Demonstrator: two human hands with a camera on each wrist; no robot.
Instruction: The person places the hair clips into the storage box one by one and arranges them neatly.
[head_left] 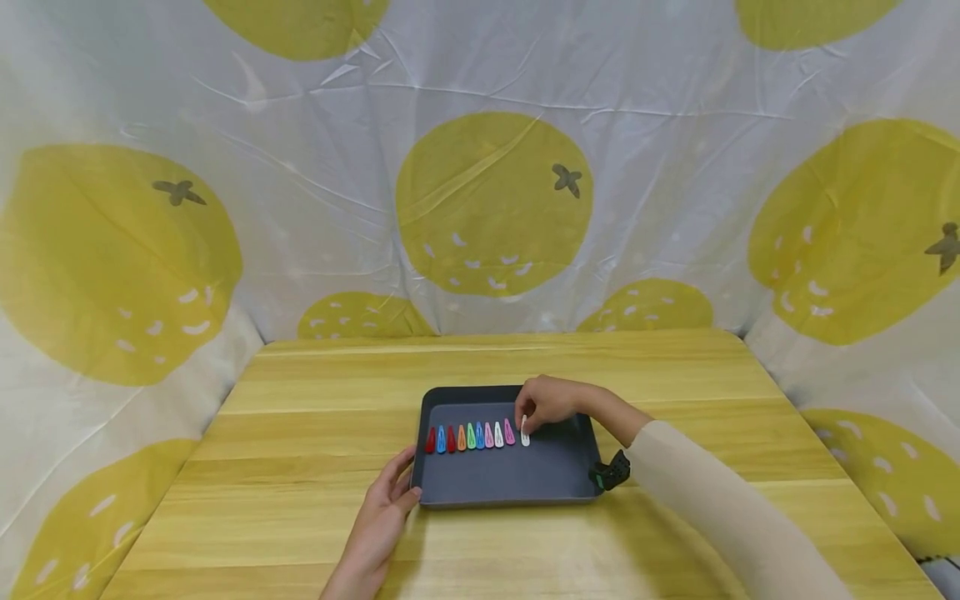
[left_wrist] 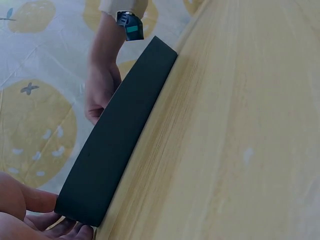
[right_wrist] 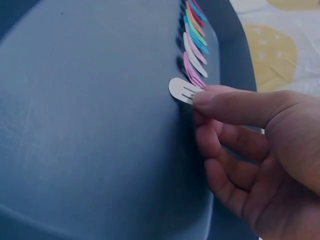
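A dark grey tray (head_left: 510, 479) lies on the wooden table, with a row of colourful snap hair clips across its left half. My right hand (head_left: 550, 400) reaches over the tray's far right part. Between thumb and fingertips it pinches a white snap hair clip (right_wrist: 180, 90) by its narrow end, at the right end of the row. Beside that clip lies a pink hair clip (head_left: 509, 432), then another white hair clip (head_left: 498, 434). My left hand (head_left: 386, 504) grips the tray's near left corner, thumb at the rim and other fingers along the side, some hidden behind the tray.
Farther left in the row are red, blue, orange and green clips, ending with a red clip (head_left: 431, 440). A black wrist device (head_left: 611, 472) is at the tray's right edge. A fruit-print curtain (head_left: 495, 75) hangs behind the table (head_left: 300, 467).
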